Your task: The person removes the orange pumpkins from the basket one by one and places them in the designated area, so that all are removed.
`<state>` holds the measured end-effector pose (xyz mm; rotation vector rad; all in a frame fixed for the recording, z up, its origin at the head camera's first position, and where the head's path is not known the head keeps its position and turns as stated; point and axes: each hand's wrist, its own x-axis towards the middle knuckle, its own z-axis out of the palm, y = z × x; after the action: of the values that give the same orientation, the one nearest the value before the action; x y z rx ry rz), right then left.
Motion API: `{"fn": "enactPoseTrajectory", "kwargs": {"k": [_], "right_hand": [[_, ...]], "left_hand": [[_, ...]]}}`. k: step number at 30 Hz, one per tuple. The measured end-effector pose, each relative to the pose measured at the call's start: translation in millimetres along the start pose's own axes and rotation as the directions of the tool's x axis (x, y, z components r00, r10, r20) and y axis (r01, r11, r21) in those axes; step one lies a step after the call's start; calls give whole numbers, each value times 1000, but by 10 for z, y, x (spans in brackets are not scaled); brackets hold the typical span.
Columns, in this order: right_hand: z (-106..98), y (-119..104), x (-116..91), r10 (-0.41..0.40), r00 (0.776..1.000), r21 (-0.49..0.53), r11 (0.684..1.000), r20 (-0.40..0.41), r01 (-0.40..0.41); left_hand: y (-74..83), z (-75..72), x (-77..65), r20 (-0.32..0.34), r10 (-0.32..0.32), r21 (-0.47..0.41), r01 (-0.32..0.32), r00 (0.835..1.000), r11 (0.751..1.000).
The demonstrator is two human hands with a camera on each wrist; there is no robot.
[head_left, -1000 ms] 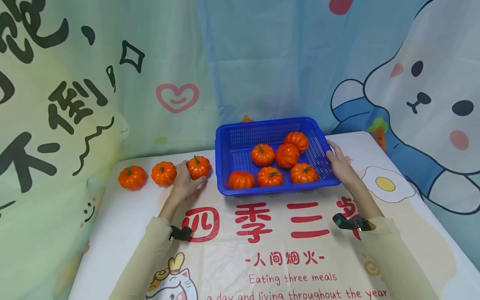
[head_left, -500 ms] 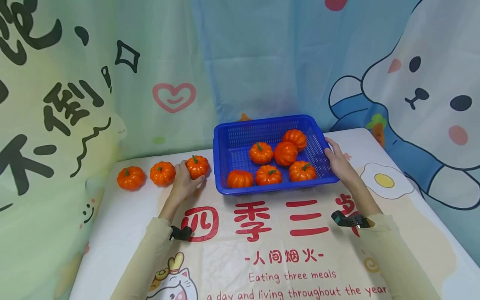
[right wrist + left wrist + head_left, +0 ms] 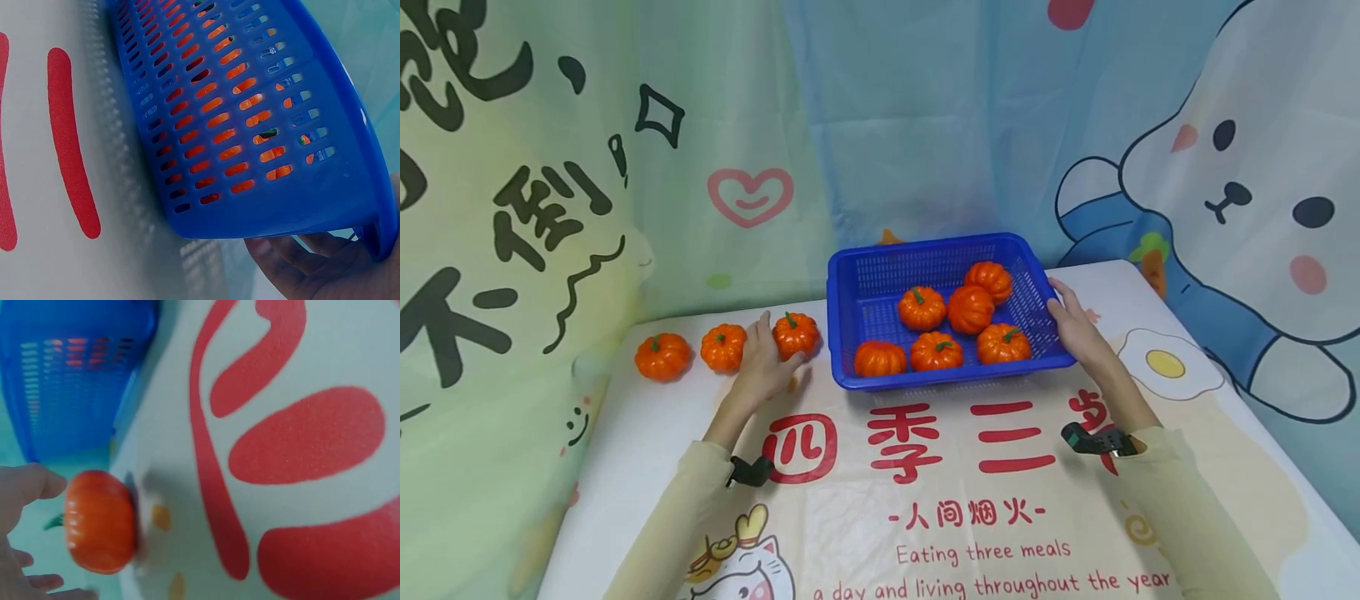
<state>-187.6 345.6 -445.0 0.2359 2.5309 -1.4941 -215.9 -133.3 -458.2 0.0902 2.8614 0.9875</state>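
Note:
Near the small orange pumpkin (image 3: pixel 796 333) beside the basket's left side, my left hand (image 3: pixel 760 364) has its fingers spread. In the left wrist view the thumb (image 3: pixel 44 481) is close to this pumpkin's side; whether it touches cannot be told. My right hand (image 3: pixel 1078 331) grips the right end of the blue plastic basket (image 3: pixel 872 287), with fingers below the rim in the right wrist view. Several pumpkins lie in the basket, among them one with a green stem (image 3: pixel 922 309). Two more pumpkins, a middle one (image 3: pixel 722 347) and a leftmost one (image 3: pixel 663 357), sit left of my left hand.
A printed cloth (image 3: pixel 955 467) with red lettering covers the table. Behind the basket hangs a printed curtain (image 3: pixel 917 150), which also runs along the left side. The table's right edge lies beyond the printed egg (image 3: pixel 1168 364).
My left hand has loosened from the nearest pumpkin and shifted slightly left, its fingers now lifted and wider apart. The pumpkins and basket stay in place, with the right hand still on the basket.

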Motion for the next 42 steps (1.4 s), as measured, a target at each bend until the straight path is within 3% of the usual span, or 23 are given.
{"fn": "enactPoseTrajectory", "kwargs": {"k": [7,11,20,25,32,42], "right_hand": [[5,9,11,3,1000,1,1000,-2,-3],[8,7,6,6,1000,3,1000,-1,-6],[7,23,5,10,1000,1,1000,0,-10],[3,13,8,6,1000,6,1000,6,-6],[-7,9,2,6,1000,0,1000,-1,-6],[5,17,3,-3,1000,5,1000,5,3]], "left_hand": [[142,-140,-235,-88,149,-72,-155,985,985],[261,-166,-394,-84,229,-116,-238,970,964],[408,-149,-632,34,244,-174,-234,969,956],[471,-138,-662,48,268,-198,-253,962,947],[617,-136,-623,56,337,-227,-317,940,921],[816,-119,-568,108,350,-259,-314,931,913]]}}
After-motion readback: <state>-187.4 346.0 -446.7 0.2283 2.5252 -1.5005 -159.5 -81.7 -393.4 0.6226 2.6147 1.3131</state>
